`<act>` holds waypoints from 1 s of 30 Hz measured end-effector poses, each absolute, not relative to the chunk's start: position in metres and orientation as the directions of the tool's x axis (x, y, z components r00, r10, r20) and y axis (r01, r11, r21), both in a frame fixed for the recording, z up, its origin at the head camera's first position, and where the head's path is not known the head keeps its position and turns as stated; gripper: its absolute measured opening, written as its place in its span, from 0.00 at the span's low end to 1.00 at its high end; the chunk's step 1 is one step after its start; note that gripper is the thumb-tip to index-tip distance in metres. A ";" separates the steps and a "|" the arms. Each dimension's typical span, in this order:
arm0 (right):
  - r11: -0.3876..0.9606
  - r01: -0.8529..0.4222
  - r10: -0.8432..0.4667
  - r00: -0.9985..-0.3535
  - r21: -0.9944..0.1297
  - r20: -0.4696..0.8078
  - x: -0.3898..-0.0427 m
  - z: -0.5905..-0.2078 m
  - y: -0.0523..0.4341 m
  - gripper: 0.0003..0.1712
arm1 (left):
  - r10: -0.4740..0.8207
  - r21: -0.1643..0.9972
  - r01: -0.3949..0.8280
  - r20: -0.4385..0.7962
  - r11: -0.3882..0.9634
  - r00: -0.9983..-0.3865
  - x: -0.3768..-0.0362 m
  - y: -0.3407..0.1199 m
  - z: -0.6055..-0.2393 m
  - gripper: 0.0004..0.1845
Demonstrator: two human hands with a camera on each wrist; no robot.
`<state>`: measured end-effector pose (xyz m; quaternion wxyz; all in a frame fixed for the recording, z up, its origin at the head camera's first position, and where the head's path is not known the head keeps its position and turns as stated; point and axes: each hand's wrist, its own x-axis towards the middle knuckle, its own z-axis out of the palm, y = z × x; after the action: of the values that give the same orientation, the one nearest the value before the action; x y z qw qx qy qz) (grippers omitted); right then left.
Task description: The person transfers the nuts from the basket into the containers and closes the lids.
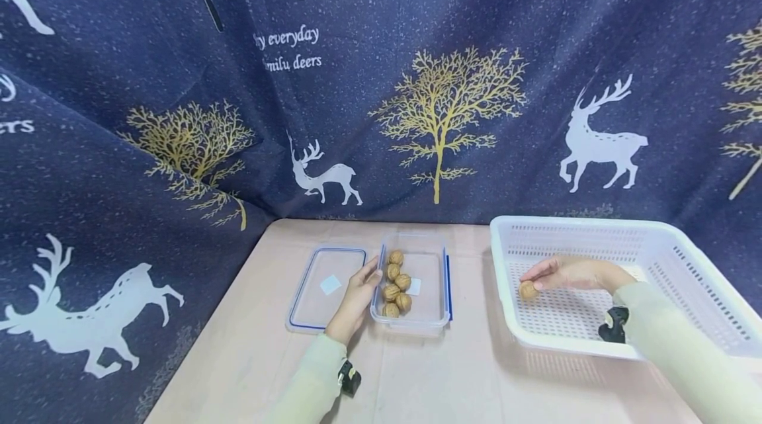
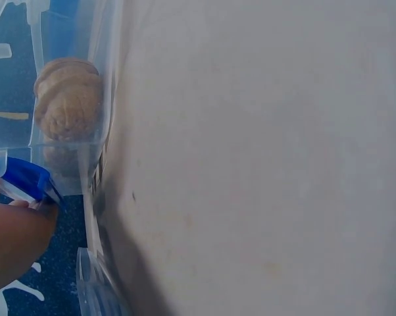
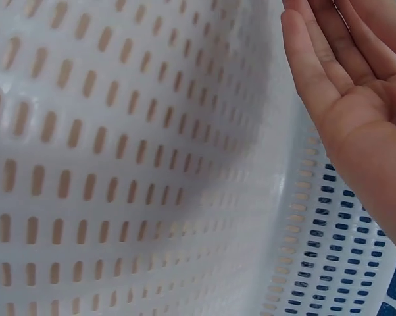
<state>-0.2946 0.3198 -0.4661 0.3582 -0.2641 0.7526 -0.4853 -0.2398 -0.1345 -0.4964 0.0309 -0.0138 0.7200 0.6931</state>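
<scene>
Five walnuts point(image 1: 395, 283) already lie in the clear box point(image 1: 439, 318), which your left hand point(image 1: 356, 298) steadies with straight fingers; your right hand point(image 1: 568, 274) pinches the last walnut point(image 1: 527, 290) in the white basket point(image 1: 667, 249)

The right hand point(image 1: 568, 273) covers the far side of the walnut point(image 1: 527, 290) in the white basket point(image 1: 655, 239), so the grip cannot be told; the basket's right corner is cut off by the picture's edge; the left hand point(image 1: 355, 298) hides part of the clear container point(image 1: 425, 321) wall; the left wrist view shows that hand point(image 2: 14, 243) blurred and cropped.

deer-print cloth point(image 1: 149, 80) backs a beige table point(image 1: 250, 344).
</scene>
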 end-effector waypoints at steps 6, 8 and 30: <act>0.489 -0.096 -0.632 -0.724 -0.867 -0.276 -0.291 -0.452 0.315 0.24 | 0.016 0.996 -0.068 -0.069 0.052 -0.998 -0.242 -0.136 -0.500 0.26; 0.486 -0.098 -0.616 -0.743 -0.869 -0.261 -0.291 -0.448 0.315 0.25 | 0.018 0.996 -0.068 -0.069 0.054 -0.997 -0.242 -0.136 -0.500 0.26; 0.375 -0.007 -0.503 -0.842 -0.927 -0.197 -0.293 -0.411 0.297 0.29 | 0.032 0.997 -0.068 -0.069 0.039 -0.997 -0.243 -0.135 -0.500 0.26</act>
<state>-0.2929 0.2974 -0.4106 0.2314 -0.1602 0.7964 -0.5353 -0.2430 -0.1345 -0.5000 0.0359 -0.0126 0.7198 0.6931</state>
